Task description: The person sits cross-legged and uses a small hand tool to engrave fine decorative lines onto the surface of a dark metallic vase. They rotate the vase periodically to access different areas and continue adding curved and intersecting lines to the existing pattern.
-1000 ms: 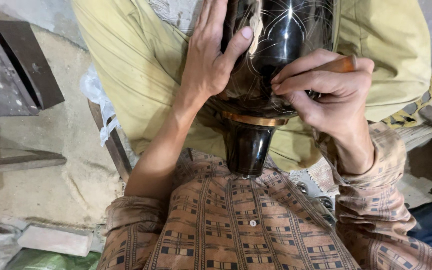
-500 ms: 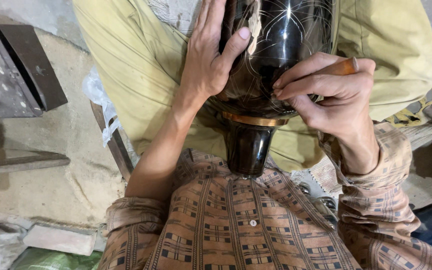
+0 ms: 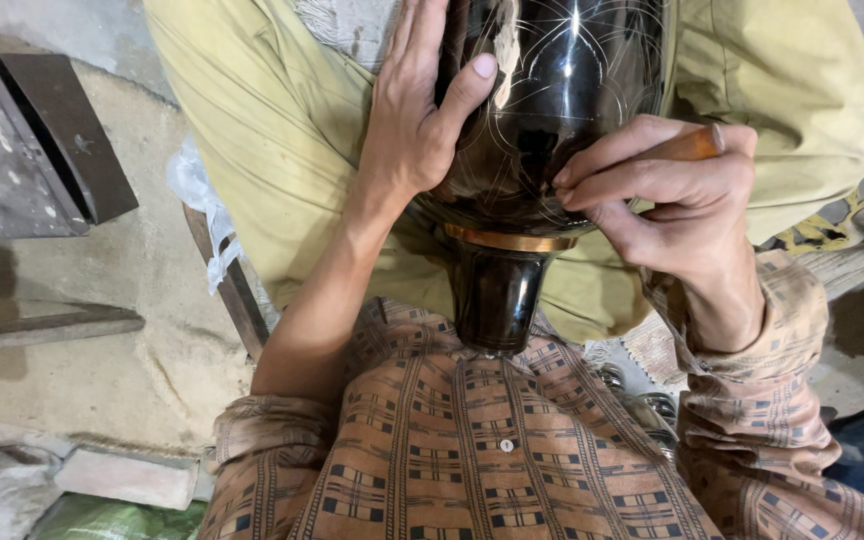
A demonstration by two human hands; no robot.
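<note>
Much of the black vase and the tool runs out of sight.

The black vase [image 3: 552, 110] is cut off at twelve o'clock by the top edge, so its upper body cannot be seen; its foot at six o'clock presses into the checked shirt [image 3: 472, 450], base hidden. The left hand [image 3: 417, 120] loses its fingertips past the top edge. The right hand [image 3: 667, 190] covers nearly all of the wooden-handled tool [image 3: 692, 145]; its tip is hidden behind the fingers. At four o'clock, shiny round objects [image 3: 642, 400] beside the sleeve are too small to tell.
</note>
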